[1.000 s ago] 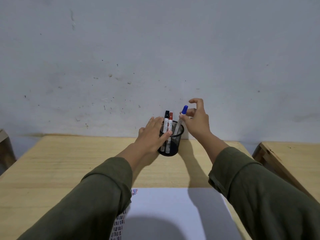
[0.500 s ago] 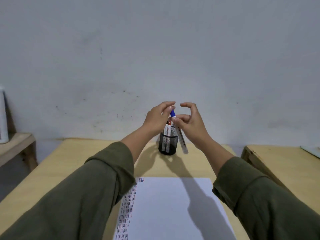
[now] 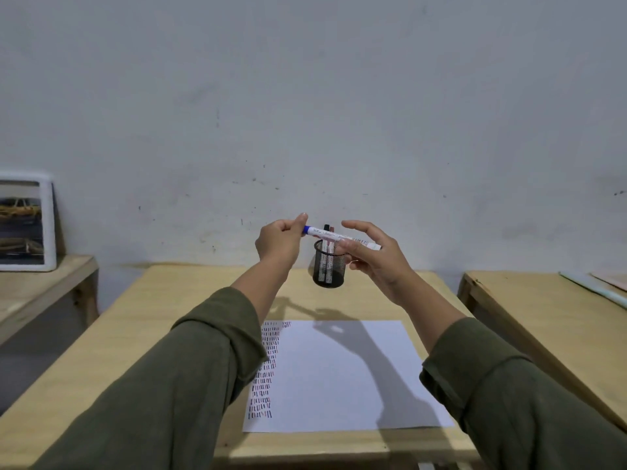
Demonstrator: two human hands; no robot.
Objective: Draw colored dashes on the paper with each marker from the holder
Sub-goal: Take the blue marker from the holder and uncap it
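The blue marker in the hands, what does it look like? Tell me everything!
The blue marker is a thin white stick with a blue cap and some small print on its side. It lies almost flat in the air, above the black mesh cup. The left hand pinches the blue cap end and the right hand holds the white body. The cap looks on.

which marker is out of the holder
The blue-capped marker, held level between the left hand and right hand. The other two stand upright in the holder.

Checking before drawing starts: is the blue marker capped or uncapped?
Capped: the blue cap still sits on the blue marker, pinched by the left hand.
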